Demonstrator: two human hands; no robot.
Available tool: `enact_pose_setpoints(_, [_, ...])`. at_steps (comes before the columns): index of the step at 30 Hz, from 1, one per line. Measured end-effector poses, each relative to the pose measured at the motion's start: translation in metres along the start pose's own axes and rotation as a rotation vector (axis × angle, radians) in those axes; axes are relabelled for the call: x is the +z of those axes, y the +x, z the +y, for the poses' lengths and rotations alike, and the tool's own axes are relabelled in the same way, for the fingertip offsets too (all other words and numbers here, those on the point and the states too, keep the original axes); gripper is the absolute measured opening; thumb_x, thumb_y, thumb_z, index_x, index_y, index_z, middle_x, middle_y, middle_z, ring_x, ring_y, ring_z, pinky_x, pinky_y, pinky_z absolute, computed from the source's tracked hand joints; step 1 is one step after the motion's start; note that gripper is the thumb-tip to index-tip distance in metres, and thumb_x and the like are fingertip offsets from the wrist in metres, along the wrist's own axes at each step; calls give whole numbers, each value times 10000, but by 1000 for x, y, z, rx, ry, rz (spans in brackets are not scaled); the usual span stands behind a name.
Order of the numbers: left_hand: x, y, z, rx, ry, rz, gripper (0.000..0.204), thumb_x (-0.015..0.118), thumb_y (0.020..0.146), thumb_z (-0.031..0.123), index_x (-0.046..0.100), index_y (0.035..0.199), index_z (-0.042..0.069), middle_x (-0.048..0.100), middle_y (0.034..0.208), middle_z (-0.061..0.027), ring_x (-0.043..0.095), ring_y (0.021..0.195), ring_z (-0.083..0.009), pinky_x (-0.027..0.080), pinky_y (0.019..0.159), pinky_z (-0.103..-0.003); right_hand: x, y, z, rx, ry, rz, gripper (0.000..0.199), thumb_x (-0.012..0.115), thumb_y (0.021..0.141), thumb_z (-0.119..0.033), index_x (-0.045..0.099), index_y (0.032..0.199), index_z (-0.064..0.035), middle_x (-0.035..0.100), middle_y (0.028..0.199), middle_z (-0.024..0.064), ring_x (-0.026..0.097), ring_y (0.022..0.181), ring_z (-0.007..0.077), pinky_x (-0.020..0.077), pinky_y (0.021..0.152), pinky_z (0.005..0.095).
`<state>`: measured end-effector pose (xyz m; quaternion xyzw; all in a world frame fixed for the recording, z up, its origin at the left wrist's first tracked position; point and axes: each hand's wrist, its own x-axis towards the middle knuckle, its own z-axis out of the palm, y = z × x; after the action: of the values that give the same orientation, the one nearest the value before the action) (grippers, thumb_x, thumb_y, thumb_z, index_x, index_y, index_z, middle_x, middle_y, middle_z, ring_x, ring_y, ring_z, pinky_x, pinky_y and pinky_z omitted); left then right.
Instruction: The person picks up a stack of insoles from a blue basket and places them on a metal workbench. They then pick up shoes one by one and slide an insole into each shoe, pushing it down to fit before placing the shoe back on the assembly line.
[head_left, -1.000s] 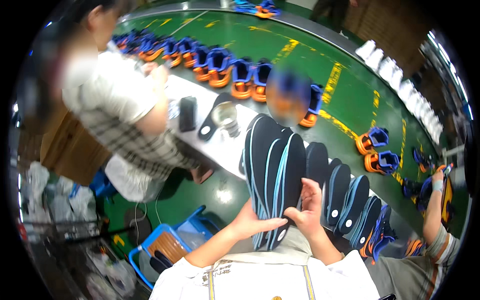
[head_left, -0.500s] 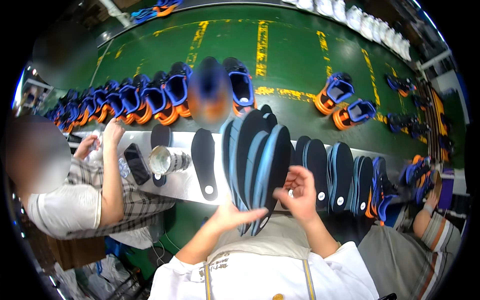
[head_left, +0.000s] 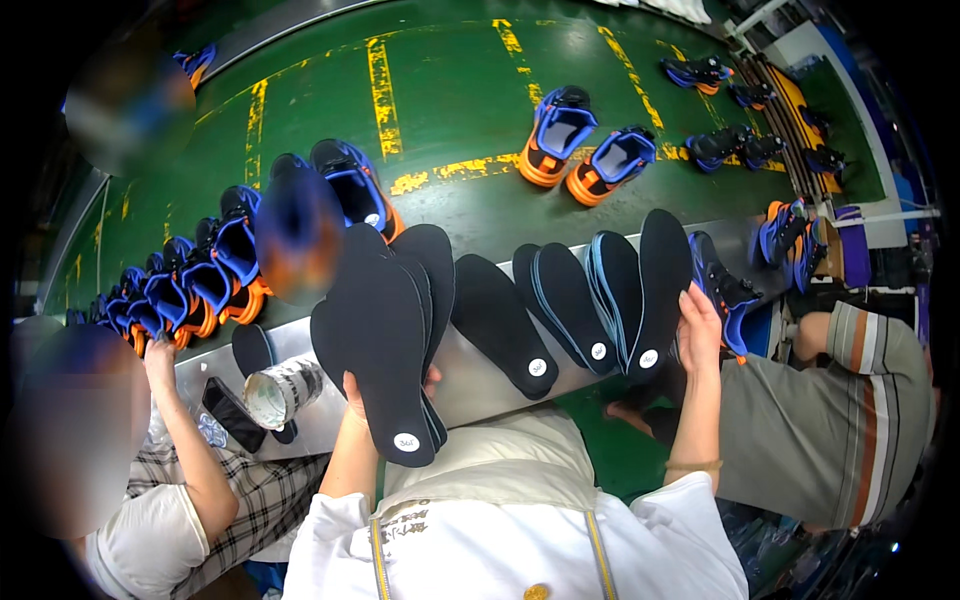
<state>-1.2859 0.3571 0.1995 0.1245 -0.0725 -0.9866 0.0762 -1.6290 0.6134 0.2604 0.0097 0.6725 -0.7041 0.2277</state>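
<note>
My left hand (head_left: pixel 357 396) grips a fanned stack of black insoles (head_left: pixel 378 335) in front of my chest. Each shows a dark top, and a round white sticker sits at the front one's heel. To the right, my right hand (head_left: pixel 699 328) has its fingers closed at the edge of the rightmost black insole (head_left: pixel 662 285), which stands out from a blue-edged pile (head_left: pixel 612 290). Between my hands, more insoles (head_left: pixel 500 325) lie on the metal bench in overlapping groups, heel stickers toward me.
A tin can (head_left: pixel 283 392) and a black phone (head_left: pixel 232 415) are on the bench (head_left: pixel 480 385) at left, beside a co-worker's arm (head_left: pixel 183 425). Black, blue and orange shoes (head_left: pixel 235 240) line the far side. Another shoe (head_left: pixel 725 290) stands right, near a person's grey shorts (head_left: pixel 800 430).
The view has swung right. My right hand has left the held stack and moved right to the insoles on the bench. The stack in my left hand has turned its flat tops upward.
</note>
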Motion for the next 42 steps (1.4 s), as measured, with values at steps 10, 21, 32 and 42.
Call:
enact_pose_setpoints(10, [-21, 21, -15, 63, -28, -53, 970, 635, 533, 693, 407, 1206, 33, 487, 997, -229, 552, 787, -294, 475, 609, -383, -43, 58, 56, 3, -588, -144, 313, 620, 805, -101, 569, 1089, 22, 607, 920, 44, 547, 812, 91, 434, 734, 219])
enact_pose_setpoints(21, [23, 44, -27, 29, -41, -374, 932, 770, 480, 569, 466, 1116, -39, 516, 996, -191, 534, 819, -279, 457, 703, -368, 144, -87, -24, -1072, -670, -437, 242, 704, 632, -49, 583, 841, -72, 537, 796, 47, 510, 694, 210, 394, 638, 328])
enact_pose_setpoints(32, [23, 63, -51, 64, -90, -520, 916, 764, 502, 561, 460, 1118, -45, 517, 996, -189, 531, 847, -295, 453, 721, -369, 187, -140, -19, -1077, -638, -603, 450, 778, 584, -192, 566, 972, -111, 495, 813, -10, 459, 740, 161, 283, 696, 312])
enact_pose_setpoints(42, [20, 57, -50, 106, -88, -525, 902, 758, 523, 554, 454, 1119, -50, 518, 997, -187, 528, 873, -310, 450, 738, -370, 185, -154, -23, -1112, -680, -602, 381, 668, 595, -119, 604, 962, -199, 555, 869, -62, 446, 723, 100, 232, 717, 277])
